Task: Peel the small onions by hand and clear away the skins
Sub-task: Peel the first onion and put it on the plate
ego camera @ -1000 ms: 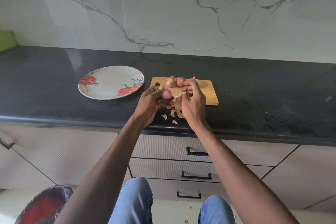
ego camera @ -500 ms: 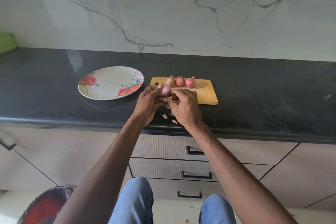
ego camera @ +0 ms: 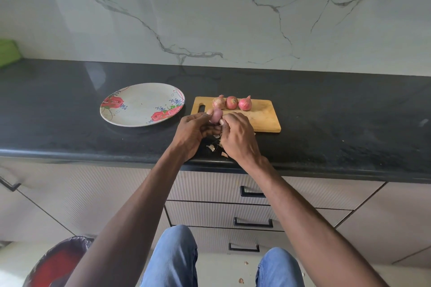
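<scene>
From the head view, our left hand [ego camera: 190, 134] and right hand [ego camera: 236, 136] both pinch a half-peeled small onion [ego camera: 217, 115] over the bench [ego camera: 326, 123]. Three unpeeled onions [ego camera: 231, 102] sit on the wooden chopping board [ego camera: 263, 116] just beyond our hands, skins [ego camera: 213, 147] beneath them, a floral plate [ego camera: 140, 105] to their left.

Cutting board [ego camera: 261, 116]: pale wood, matt. Left of board, plate [ego camera: 140, 109]: glazed, glossy, floral print. Beneath board, counter [ego camera: 338, 123]: dark stone, faint sheen. Behind board, wall [ego camera: 210, 7]: polished veined marble. On board, onions [ego camera: 231, 102]: papery skins.
</scene>
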Available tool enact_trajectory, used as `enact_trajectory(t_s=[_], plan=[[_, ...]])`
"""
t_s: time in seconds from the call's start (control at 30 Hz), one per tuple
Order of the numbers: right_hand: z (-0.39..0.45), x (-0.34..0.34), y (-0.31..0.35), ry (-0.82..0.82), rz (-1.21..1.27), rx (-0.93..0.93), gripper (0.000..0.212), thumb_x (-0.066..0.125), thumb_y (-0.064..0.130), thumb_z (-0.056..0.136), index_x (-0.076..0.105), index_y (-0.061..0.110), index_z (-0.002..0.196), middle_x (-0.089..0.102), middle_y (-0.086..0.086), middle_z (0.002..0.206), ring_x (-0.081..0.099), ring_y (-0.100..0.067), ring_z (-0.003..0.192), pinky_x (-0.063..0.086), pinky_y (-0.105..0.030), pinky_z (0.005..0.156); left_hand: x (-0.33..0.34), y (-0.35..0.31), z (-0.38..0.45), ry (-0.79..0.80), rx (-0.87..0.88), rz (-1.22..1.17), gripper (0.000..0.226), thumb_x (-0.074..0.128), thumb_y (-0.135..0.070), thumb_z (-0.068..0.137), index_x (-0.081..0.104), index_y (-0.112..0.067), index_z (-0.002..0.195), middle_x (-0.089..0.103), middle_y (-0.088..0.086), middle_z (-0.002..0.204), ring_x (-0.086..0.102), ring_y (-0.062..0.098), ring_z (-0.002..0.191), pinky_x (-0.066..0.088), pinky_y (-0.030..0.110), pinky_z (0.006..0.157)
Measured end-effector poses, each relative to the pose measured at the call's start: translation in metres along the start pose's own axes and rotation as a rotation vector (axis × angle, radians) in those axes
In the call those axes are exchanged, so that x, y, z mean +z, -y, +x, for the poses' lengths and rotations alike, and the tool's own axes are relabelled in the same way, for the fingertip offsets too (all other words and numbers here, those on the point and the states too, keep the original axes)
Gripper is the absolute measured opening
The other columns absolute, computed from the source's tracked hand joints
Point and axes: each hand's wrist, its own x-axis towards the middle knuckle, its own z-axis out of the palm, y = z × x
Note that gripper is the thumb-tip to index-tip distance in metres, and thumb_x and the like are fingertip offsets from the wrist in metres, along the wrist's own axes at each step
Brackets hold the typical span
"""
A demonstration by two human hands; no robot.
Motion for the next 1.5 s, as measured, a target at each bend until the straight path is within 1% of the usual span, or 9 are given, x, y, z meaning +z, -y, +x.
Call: enact_trajectory(t_s=[0.2, 0.33, 0.4, 0.5, 0.7, 0.93, 1.3, 1.4, 1.5], plan=[[0.002, -0.006, 0.007, -0.069, 0.081, 0.022, 0.023, 0.055, 0.014, 0.088, 0.049, 0.012, 0.066, 0.045, 0.006, 0.066, 0.041, -0.010, 0.062, 0.033, -0.021, 0.062, 0.001, -0.001, -0.002, -0.009, -0.012, -0.003, 0.022, 0.056, -0.009, 0.101, 0.072, 0.004, 0.093, 0.072, 0.017, 0.086, 0.069, 0.024, 0.076, 0.060, 0.030, 0.072], [0.004, -0.007, 0.003, -0.112, 0.107, 0.082, 0.019, 0.058, 0.015, 0.083, 0.049, 0.014, 0.068, 0.051, 0.001, 0.065, 0.047, -0.015, 0.062, 0.045, -0.032, 0.056, 0.003, -0.003, -0.003, -0.057, 0.000, -0.040, 0.023, 0.053, -0.011, 0.102, 0.068, 0.005, 0.095, 0.070, 0.018, 0.082, 0.069, 0.024, 0.071, 0.061, 0.031, 0.072], [0.004, -0.005, -0.001, -0.077, 0.116, 0.104, 0.007, 0.068, 0.000, 0.082, 0.064, 0.005, 0.086, 0.064, -0.006, 0.085, 0.058, -0.020, 0.077, 0.054, -0.033, 0.071, 0.002, -0.004, -0.002, -0.083, -0.010, -0.066, 0.026, 0.051, -0.015, 0.105, 0.065, 0.006, 0.099, 0.069, 0.023, 0.085, 0.069, 0.026, 0.070, 0.061, 0.030, 0.070], [0.006, -0.006, 0.001, -0.051, 0.129, 0.111, 0.039, 0.075, -0.001, 0.083, 0.068, 0.003, 0.121, 0.068, -0.009, 0.116, 0.061, -0.018, 0.101, 0.044, -0.012, 0.088, 0.002, -0.003, -0.001, -0.078, -0.021, -0.078, 0.030, 0.047, -0.018, 0.107, 0.064, 0.006, 0.102, 0.067, 0.027, 0.089, 0.069, 0.028, 0.069, 0.061, 0.030, 0.066], [0.003, -0.006, 0.003, -0.062, 0.112, 0.024, 0.021, 0.073, 0.005, 0.088, 0.073, 0.002, 0.109, 0.072, -0.010, 0.108, 0.065, -0.029, 0.095, 0.056, -0.039, 0.081, 0.002, -0.002, 0.000, -0.021, -0.021, -0.028, 0.032, 0.055, -0.026, 0.103, 0.067, 0.003, 0.100, 0.070, 0.020, 0.080, 0.069, 0.026, 0.067, 0.060, 0.032, 0.070], [0.002, -0.008, 0.005, -0.089, 0.023, -0.044, 0.006, 0.066, -0.002, 0.086, 0.071, 0.001, 0.086, 0.070, -0.007, 0.085, 0.062, -0.022, 0.077, 0.050, -0.032, 0.073, 0.000, -0.003, -0.002, 0.000, -0.004, 0.006, 0.019, 0.058, -0.020, 0.101, 0.058, -0.004, 0.091, 0.070, 0.019, 0.081, 0.069, 0.026, 0.068, 0.061, 0.032, 0.070], [0.003, -0.012, 0.006, -0.167, 0.160, 0.156, 0.025, 0.054, 0.019, 0.088, 0.052, 0.010, 0.064, 0.058, -0.001, 0.060, 0.048, -0.017, 0.054, 0.044, -0.033, 0.058, 0.000, 0.001, -0.002, -0.068, 0.028, 0.016, 0.017, 0.057, -0.019, 0.102, 0.056, -0.003, 0.096, 0.072, 0.021, 0.085, 0.071, 0.026, 0.067, 0.062, 0.035, 0.072], [0.005, -0.008, 0.002, -0.146, 0.156, 0.173, 0.011, 0.066, 0.010, 0.088, 0.058, 0.013, 0.081, 0.066, -0.003, 0.077, 0.060, -0.019, 0.063, 0.054, -0.050, 0.066, 0.001, -0.001, -0.001, -0.065, 0.003, -0.002, 0.025, 0.050, -0.022, 0.106, 0.059, 0.001, 0.102, 0.069, 0.024, 0.086, 0.070, 0.028, 0.066, 0.062, 0.033, 0.069], [0.006, -0.006, 0.000, -0.118, 0.166, 0.134, 0.032, 0.079, 0.008, 0.082, 0.069, 0.009, 0.112, 0.071, -0.004, 0.105, 0.065, -0.018, 0.090, 0.055, -0.054, 0.078, 0.001, -0.001, -0.001, -0.048, 0.001, -0.006, 0.030, 0.049, -0.025, 0.106, 0.061, 0.002, 0.105, 0.068, 0.025, 0.085, 0.068, 0.028, 0.065, 0.061, 0.034, 0.068]])
